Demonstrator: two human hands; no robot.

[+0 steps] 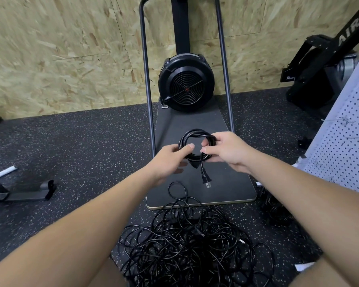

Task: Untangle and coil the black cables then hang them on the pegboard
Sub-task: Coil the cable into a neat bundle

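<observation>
Coiled black cable [192, 139]: round, glossy loops held in the air above the dark flat base board [232, 183] of a fan machine [186, 83]. Left hand [170, 157] grips the coil's left side, thumb curled over the top. Right hand [226, 151] pinches the right side. Pronged plug [206, 180] hangs below the coil. Tangled black cables [187, 245] heaped on the speckled rubber floor [81, 146], nearer the person. White perforated pegboard [344, 146] at right. Chipboard wall [71, 48] behind.

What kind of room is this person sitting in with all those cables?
Probably a home or garage gym: speckled rubber flooring, a fan-wheel exercise machine against a chipboard wall, and another black machine marked "AIR".
</observation>
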